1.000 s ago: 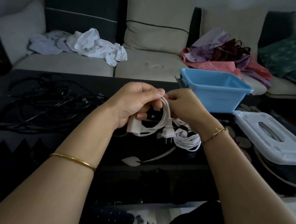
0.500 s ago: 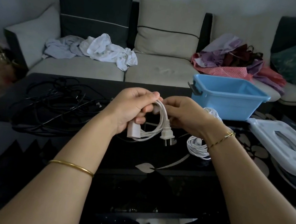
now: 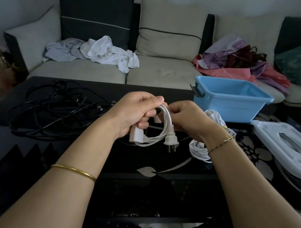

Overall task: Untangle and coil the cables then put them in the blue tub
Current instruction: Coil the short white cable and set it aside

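Since a second ago the plug (image 3: 170,140) has drawn clear of the white bundle (image 3: 201,150) on the table (image 3: 129,156); it hung across that bundle in the view then, and now a gap shows between them. The hands have kept their hold over the half second.

The left hand (image 3: 135,115) is clenched round the left side of the coiled white cable (image 3: 167,117), held in the air over the middle of the table. Its thumb lies on top, its fingers wrap underneath, and one fingertip pokes through the loop. The cable's blocky connector (image 3: 136,134) hangs just below that palm. The right hand (image 3: 184,119) pinches the top of the same loop between thumb and fingertips, touching the left fingertips. The plug dangles beneath it with its prongs down, and the coil's lower turns sag between connector and plug.

The blue tub (image 3: 230,102) stands at the table's far edge toward the right, open, and no cable shows in what can be seen of its inside. The white bundle lies just in front of the tub. A tangle of black cables (image 3: 58,107) sprawls over the left part of the table, and a white lid (image 3: 288,149) sits at the right edge
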### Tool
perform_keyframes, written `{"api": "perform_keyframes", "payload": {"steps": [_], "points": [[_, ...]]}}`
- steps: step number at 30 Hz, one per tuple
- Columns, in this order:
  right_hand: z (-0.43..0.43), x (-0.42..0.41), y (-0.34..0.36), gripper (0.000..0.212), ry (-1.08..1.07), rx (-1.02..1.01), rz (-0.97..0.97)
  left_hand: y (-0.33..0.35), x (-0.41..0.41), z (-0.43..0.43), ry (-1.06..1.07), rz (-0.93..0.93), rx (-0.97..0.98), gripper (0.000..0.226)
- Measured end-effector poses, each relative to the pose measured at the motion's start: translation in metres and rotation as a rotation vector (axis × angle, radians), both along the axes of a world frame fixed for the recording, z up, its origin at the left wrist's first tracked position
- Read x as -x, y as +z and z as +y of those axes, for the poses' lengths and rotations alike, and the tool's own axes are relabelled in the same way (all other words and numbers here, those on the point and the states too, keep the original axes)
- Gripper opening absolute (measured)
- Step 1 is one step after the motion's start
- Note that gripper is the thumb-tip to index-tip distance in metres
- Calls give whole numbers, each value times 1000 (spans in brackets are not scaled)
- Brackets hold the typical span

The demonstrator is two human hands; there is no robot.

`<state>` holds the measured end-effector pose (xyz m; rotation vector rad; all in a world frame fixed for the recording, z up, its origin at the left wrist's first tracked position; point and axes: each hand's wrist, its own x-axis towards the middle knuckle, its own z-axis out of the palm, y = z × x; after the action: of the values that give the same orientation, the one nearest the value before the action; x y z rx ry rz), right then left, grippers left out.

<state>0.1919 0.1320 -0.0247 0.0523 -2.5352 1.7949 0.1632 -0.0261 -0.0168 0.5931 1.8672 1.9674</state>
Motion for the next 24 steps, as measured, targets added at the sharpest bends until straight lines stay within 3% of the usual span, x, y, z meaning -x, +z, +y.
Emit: {"api": "perform_keyframes", "payload": {"steps": [2, 12, 18, 24], "points": [[2, -1, -1, 16, 74, 120, -34, 0, 0, 0, -7, -6, -11, 21], [13, -1, -4, 25, 200, 418, -85, -2, 0, 4, 13, -12, -17, 20], [15, 2, -6, 17, 203, 468, -51, -2, -1, 4, 44, 46, 3, 15], [5, -1, -1, 8, 221, 522, -73, 3, -3, 6, 42, 17, 41, 26]]}}
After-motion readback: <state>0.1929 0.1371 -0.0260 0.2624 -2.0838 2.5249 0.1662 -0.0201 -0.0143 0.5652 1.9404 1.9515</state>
